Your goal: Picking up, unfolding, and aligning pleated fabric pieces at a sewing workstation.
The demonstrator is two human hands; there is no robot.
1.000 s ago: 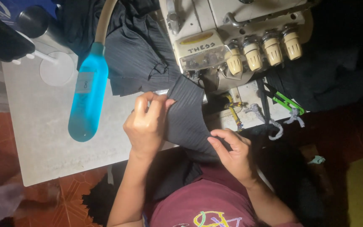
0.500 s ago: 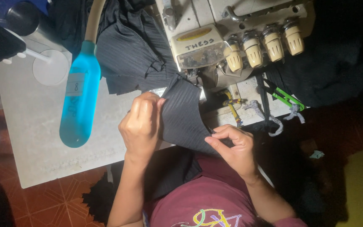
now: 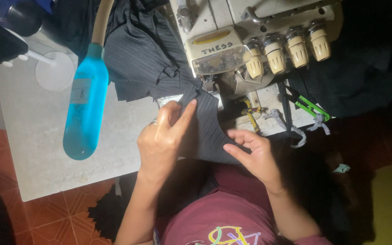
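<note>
A strip of dark ribbed fabric [image 3: 207,131] runs from my lap up to the needle area of a cream overlock sewing machine [image 3: 232,43]. My left hand [image 3: 162,138] pinches the fabric's upper end just below the machine, thumb and forefinger closed on the cloth. My right hand [image 3: 252,154] rests on the fabric's lower right edge, fingers loosely spread and touching it. More of the same dark fabric [image 3: 146,54] is piled behind the machine's left side.
A blue translucent bottle [image 3: 85,115] lies on the white table [image 3: 37,149] at left, beside a round white stand [image 3: 54,70]. Green thread snips [image 3: 307,105] and grey fabric scraps [image 3: 296,129] lie right of the machine. Four cream tension knobs [image 3: 286,50] line its front. Orange floor tiles show below.
My left hand has slid the fabric's end up toward the machine's needle area. My right hand has loosened from a pinch on the lower edge to a flatter touch.
</note>
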